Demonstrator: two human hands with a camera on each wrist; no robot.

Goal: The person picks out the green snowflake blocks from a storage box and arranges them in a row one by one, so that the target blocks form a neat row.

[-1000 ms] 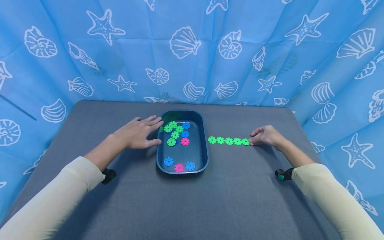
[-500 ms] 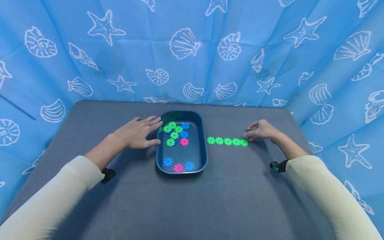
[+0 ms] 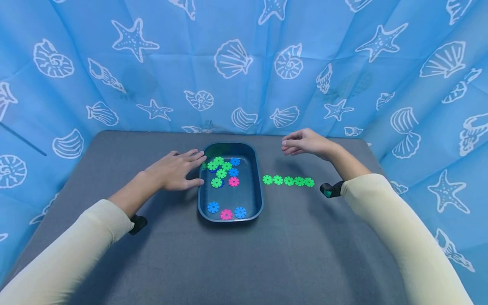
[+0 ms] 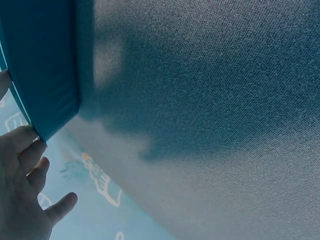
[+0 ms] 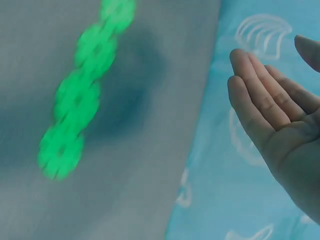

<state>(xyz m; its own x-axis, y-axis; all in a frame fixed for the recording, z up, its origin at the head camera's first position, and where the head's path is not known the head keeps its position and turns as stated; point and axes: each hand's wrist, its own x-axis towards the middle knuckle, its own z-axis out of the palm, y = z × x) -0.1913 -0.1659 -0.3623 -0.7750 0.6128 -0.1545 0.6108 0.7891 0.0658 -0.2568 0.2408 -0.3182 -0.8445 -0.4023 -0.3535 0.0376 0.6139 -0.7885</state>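
Note:
My left hand [image 3: 178, 170] rests with spread fingers at the left rim of a dark blue tray [image 3: 231, 219]; in the left wrist view its fingertips [image 4: 31, 132] touch the tray's edge. Inside the tray lie green notched discs [image 3: 221, 173], blue discs [image 3: 213, 207] and pink discs [image 3: 234, 181], some overlapping. A straight row of several green notched discs [image 3: 288, 181] lies on the table right of the tray. Above and behind that row hovers my right hand [image 3: 306, 142], its fingers relaxed and holding nothing; the right wrist view shows its bare palm [image 5: 295, 125].
A grey cloth-covered table [image 3: 274, 258] carries everything. Its far edge meets a blue curtain [image 3: 251, 97] printed with white shells and starfish. Dark wrist cameras [image 3: 331, 189] sit under both sleeves.
My right hand has let go of the rightmost disc of the green row, lifted, and moved left and away toward the curtain. The left hand and tray stay in place.

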